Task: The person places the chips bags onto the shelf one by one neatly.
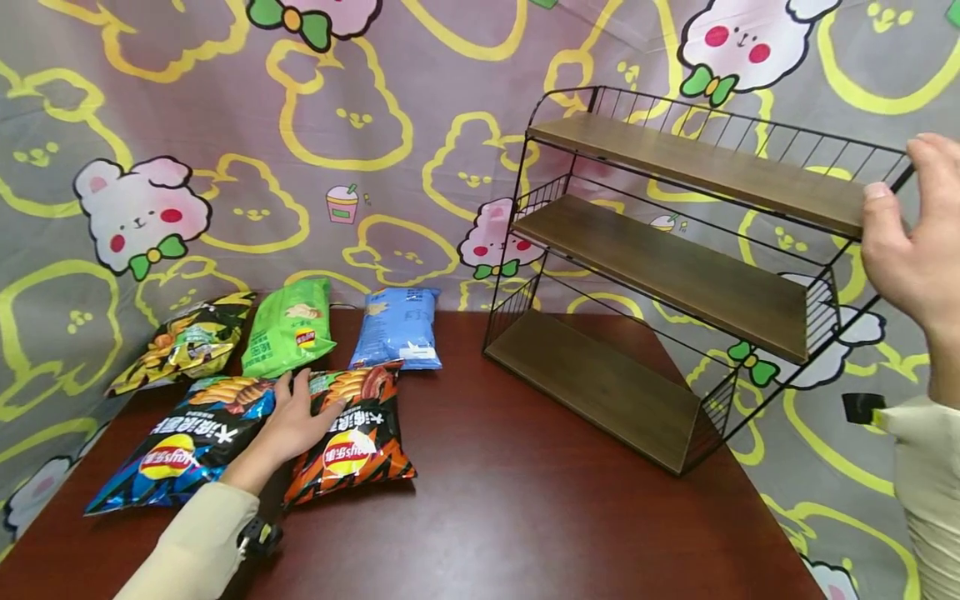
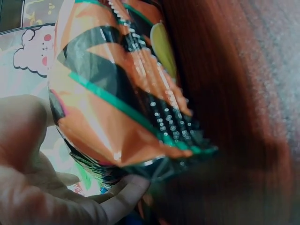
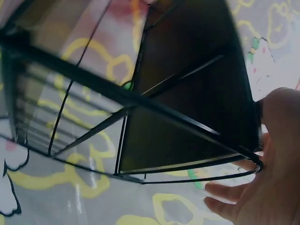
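In the head view my left hand (image 1: 296, 421) lies at the left edge of an orange-and-black bag of chips (image 1: 352, 442), its thumb over the bag's face. The left wrist view shows the thumb against one side of this orange bag (image 2: 108, 103) and fingertips (image 2: 133, 185) at its crimped lower end. A blue-and-black bag of chips (image 1: 195, 433) lies just left of that hand. My right hand (image 1: 915, 233) grips the upper right end of a three-tier rack (image 1: 712, 183) with black wire sides and brown boards. From the right wrist, the rack's end frame (image 3: 140, 101) shows close up.
Behind the left hand lie a green chip bag (image 1: 288, 329), a light blue bag (image 1: 397, 329) and a black-and-yellow bag (image 1: 187, 342). The rack stands at the right on the dark red table (image 1: 487, 517). A patterned cloth (image 1: 420, 108) hangs behind and beside the table.
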A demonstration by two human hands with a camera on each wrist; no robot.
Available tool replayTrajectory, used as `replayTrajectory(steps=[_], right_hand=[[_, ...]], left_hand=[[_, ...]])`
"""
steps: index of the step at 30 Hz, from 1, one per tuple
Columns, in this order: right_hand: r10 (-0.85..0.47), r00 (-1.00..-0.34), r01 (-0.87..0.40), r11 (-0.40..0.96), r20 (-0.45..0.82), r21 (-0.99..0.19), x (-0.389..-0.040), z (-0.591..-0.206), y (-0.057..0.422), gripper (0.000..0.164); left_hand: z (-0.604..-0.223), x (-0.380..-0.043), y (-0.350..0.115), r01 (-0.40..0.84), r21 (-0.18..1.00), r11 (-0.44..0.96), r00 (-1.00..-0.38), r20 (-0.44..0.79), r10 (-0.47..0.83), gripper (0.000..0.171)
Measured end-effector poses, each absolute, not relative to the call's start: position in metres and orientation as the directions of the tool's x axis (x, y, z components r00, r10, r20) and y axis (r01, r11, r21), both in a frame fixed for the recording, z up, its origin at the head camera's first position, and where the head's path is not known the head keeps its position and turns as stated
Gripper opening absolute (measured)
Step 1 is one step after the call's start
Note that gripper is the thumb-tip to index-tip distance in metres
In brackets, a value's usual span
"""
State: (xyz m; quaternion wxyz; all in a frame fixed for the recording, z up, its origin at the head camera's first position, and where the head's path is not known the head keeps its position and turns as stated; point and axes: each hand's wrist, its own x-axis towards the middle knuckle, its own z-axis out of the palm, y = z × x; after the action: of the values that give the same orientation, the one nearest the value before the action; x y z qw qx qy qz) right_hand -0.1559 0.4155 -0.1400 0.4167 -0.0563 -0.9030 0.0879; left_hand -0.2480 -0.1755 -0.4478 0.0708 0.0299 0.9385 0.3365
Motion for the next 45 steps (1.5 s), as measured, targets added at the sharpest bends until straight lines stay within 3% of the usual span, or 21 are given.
replayTrajectory(steps=[12,22,34,38,45], right_hand=[[0.275,-0.609,0.108,0.958,0.743,-0.266,-0.143,-0.155,0.400,0.062],[0.007,-0.483,-0.102,0.993,0.876,-0.064,-0.147,-0.163,0.419,0.054],[-0.032,-0.491,-0.004,0.999,0.870,0.035,-0.144,-0.168,0.418,0.049],[-0.036,-0.462,-0.016,0.999,0.886,0.032,-0.143,-0.171,0.419,0.047],[-0.001,-0.468,0.013,1.000,0.884,0.008,-0.141,-0.172,0.416,0.046]], left_hand=[[-0.450,-0.235,-0.176,-0.107,0.621,0.777,-0.991,-0.126,-0.036,0.112],[-0.449,-0.234,-0.172,-0.037,0.611,0.791,-0.995,-0.097,0.028,0.104],[-0.448,-0.231,-0.173,-0.024,0.606,0.795,-0.994,-0.102,0.048,0.098],[-0.446,-0.228,-0.171,-0.052,0.597,0.800,-0.995,-0.100,0.011,0.096],[-0.443,-0.224,-0.170,-0.049,0.577,0.815,-0.997,-0.082,-0.001,0.094]])
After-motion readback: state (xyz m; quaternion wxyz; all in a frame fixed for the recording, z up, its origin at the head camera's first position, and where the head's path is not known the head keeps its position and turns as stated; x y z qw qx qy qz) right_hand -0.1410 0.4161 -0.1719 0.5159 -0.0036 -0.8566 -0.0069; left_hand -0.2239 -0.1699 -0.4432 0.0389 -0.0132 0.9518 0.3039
